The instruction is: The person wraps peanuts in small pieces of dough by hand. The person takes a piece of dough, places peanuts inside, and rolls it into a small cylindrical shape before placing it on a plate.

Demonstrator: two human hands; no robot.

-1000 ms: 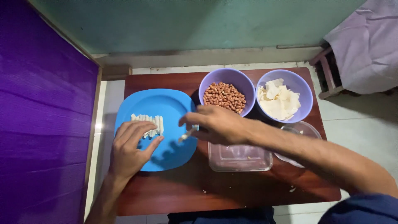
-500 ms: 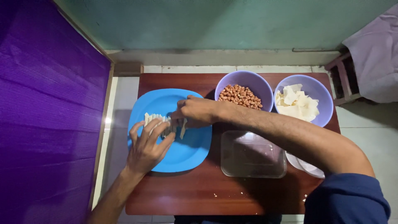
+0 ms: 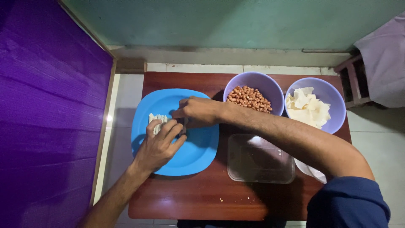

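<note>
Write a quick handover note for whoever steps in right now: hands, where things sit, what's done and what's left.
Left hand: fingers spread, resting on the row of pale strips on the blue plate.
Right hand: reaching across, fingertips at the end of the same row; whether it holds a piece cannot be told.
On the brown table: purple bowl of peanuts, purple bowl of pale flat pieces, clear plastic container, which looks empty.
Done: a short row of strips lined up on the plate.
Left: most of the plate is bare; both bowls look full.

Wooden table (image 3: pixel 181 202): plate (image 3: pixel 198 156), bowls (image 3: pixel 253 82), tub (image 3: pixel 259 164)
</note>
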